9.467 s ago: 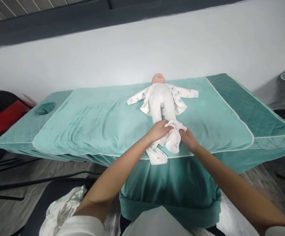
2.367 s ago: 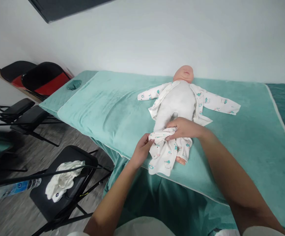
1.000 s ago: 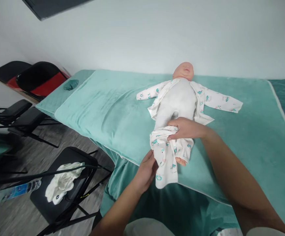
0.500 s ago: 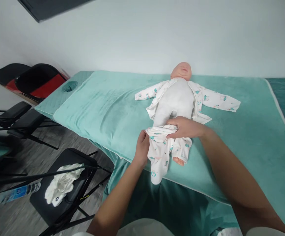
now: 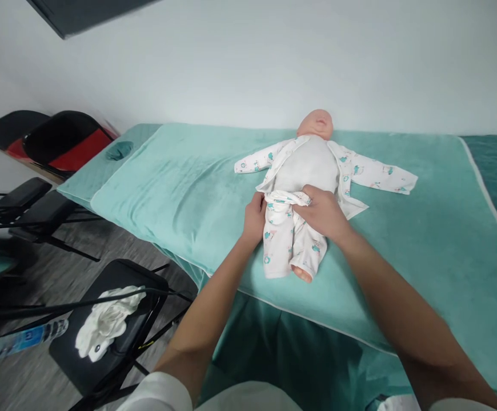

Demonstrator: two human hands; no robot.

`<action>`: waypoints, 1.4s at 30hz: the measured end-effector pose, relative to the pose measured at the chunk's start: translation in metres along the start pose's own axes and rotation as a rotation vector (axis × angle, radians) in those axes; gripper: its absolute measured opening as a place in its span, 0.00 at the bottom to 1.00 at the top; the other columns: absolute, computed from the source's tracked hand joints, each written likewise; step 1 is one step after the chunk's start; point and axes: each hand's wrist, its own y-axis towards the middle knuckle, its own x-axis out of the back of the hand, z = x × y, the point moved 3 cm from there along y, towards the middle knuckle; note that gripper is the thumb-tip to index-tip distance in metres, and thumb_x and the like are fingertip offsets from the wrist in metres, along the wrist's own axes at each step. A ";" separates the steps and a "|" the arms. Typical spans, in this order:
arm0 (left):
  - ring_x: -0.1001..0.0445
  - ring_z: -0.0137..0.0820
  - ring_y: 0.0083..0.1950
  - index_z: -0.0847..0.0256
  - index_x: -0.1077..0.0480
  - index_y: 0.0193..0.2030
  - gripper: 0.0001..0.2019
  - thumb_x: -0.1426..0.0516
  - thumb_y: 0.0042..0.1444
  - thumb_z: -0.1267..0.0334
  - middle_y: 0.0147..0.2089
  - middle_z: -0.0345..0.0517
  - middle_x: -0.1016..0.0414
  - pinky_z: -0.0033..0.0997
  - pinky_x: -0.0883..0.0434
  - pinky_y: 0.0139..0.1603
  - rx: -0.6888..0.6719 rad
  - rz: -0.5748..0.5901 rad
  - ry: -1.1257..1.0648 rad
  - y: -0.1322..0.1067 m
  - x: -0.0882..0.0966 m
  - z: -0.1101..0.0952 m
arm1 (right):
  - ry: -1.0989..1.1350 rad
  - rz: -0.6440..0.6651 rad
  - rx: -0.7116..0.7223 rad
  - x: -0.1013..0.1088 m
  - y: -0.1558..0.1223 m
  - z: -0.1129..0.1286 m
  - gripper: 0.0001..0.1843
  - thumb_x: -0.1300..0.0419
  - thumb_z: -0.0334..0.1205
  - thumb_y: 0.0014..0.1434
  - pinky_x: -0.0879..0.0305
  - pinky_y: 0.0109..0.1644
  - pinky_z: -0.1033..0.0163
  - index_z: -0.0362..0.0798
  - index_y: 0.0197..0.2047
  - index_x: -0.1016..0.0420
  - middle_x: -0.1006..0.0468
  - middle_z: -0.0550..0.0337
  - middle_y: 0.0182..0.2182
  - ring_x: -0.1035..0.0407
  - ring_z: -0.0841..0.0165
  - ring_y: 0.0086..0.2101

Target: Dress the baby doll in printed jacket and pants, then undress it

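Note:
A baby doll (image 5: 306, 165) lies on its back on a green-covered bed, head toward the wall. Its white patterned jacket (image 5: 383, 177) is on both arms and hangs apart at the front, baring the white cloth torso. White patterned trousers (image 5: 279, 245) cover the legs, their waistband bunched at the hips. My left hand (image 5: 256, 218) grips the waistband at its left side, its fingertips partly hidden. With thumb and fingers, my right hand (image 5: 323, 212) pinches the band toward its right side. One pinkish foot (image 5: 302, 274) pokes out of the right-hand trouser leg.
The bed's green cover (image 5: 180, 188) runs along the white wall, with a face hole (image 5: 120, 150) at its left end. On a black folding chair (image 5: 103, 274) at lower left lies a crumpled white cloth item (image 5: 109, 322), beside a water bottle (image 5: 25, 339). More chairs (image 5: 68, 142) stand behind.
Both hands have pulled the trousers up from the thighs to the hips. The left-hand trouser leg no longer hangs past the bed's front edge.

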 end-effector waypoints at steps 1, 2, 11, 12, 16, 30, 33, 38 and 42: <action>0.31 0.32 0.38 0.58 0.32 0.35 0.06 0.43 0.63 0.60 0.35 0.39 0.24 0.28 0.38 0.42 -0.023 -0.003 0.014 0.002 -0.001 -0.001 | -0.012 -0.021 -0.003 0.000 0.000 -0.001 0.11 0.40 0.43 0.53 0.49 0.32 0.63 0.50 0.26 0.40 0.36 0.66 0.22 0.41 0.70 0.28; 0.30 0.32 0.38 0.57 0.32 0.36 0.06 0.43 0.63 0.61 0.35 0.39 0.24 0.28 0.38 0.41 -0.043 -0.005 0.034 0.005 -0.002 -0.001 | -0.021 -0.033 -0.006 0.000 -0.001 -0.001 0.11 0.40 0.43 0.53 0.49 0.32 0.63 0.50 0.27 0.39 0.36 0.66 0.22 0.41 0.70 0.28; 0.31 0.33 0.35 0.60 0.31 0.43 0.03 0.42 0.63 0.65 0.34 0.44 0.26 0.31 0.42 0.39 -0.108 0.006 0.417 0.019 -0.010 -0.003 | 0.013 -0.020 -0.014 0.003 0.000 -0.002 0.08 0.41 0.45 0.57 0.44 0.36 0.63 0.50 0.33 0.33 0.28 0.62 0.27 0.36 0.67 0.30; 0.30 0.34 0.35 0.60 0.31 0.44 0.05 0.41 0.63 0.63 0.35 0.45 0.25 0.32 0.41 0.40 -0.112 0.014 0.455 0.020 -0.011 -0.002 | 0.035 0.023 -0.002 0.004 0.000 -0.001 0.10 0.40 0.46 0.58 0.42 0.37 0.63 0.49 0.36 0.30 0.25 0.61 0.30 0.34 0.66 0.32; 0.24 0.41 0.40 0.60 0.31 0.47 0.10 0.38 0.61 0.60 0.40 0.50 0.23 0.34 0.39 0.42 -0.105 0.027 0.569 0.026 -0.013 0.001 | 0.073 0.253 0.062 0.005 0.000 0.003 0.19 0.34 0.54 0.56 0.39 0.41 0.62 0.48 0.42 0.23 0.19 0.59 0.38 0.29 0.63 0.38; 0.23 0.38 0.41 0.56 0.30 0.46 0.06 0.46 0.67 0.61 0.39 0.45 0.20 0.32 0.37 0.39 -0.122 0.002 0.563 0.028 -0.013 0.004 | 0.107 -0.027 0.023 -0.001 0.001 -0.008 0.11 0.39 0.43 0.54 0.47 0.31 0.65 0.49 0.26 0.35 0.36 0.67 0.22 0.40 0.70 0.28; 0.26 0.34 0.39 0.56 0.32 0.41 0.07 0.49 0.68 0.59 0.38 0.43 0.22 0.31 0.36 0.40 -0.095 -0.039 0.378 0.019 -0.006 0.001 | 0.104 -0.047 0.025 -0.002 0.002 -0.008 0.08 0.40 0.42 0.54 0.47 0.32 0.65 0.49 0.28 0.34 0.33 0.66 0.24 0.38 0.69 0.29; 0.34 0.29 0.32 0.57 0.39 0.32 0.19 0.53 0.70 0.47 0.29 0.38 0.32 0.30 0.37 0.36 -0.059 0.061 0.222 -0.019 0.011 -0.001 | 0.090 -0.057 0.047 -0.002 0.002 -0.008 0.10 0.41 0.42 0.55 0.48 0.32 0.64 0.49 0.28 0.38 0.36 0.67 0.23 0.40 0.70 0.28; 0.37 0.28 0.31 0.57 0.40 0.29 0.22 0.52 0.69 0.44 0.27 0.37 0.35 0.30 0.38 0.34 -0.063 0.187 0.226 -0.044 0.017 0.002 | 0.083 -0.020 0.056 -0.002 0.002 -0.007 0.11 0.41 0.41 0.55 0.48 0.32 0.64 0.50 0.27 0.39 0.36 0.67 0.23 0.40 0.70 0.28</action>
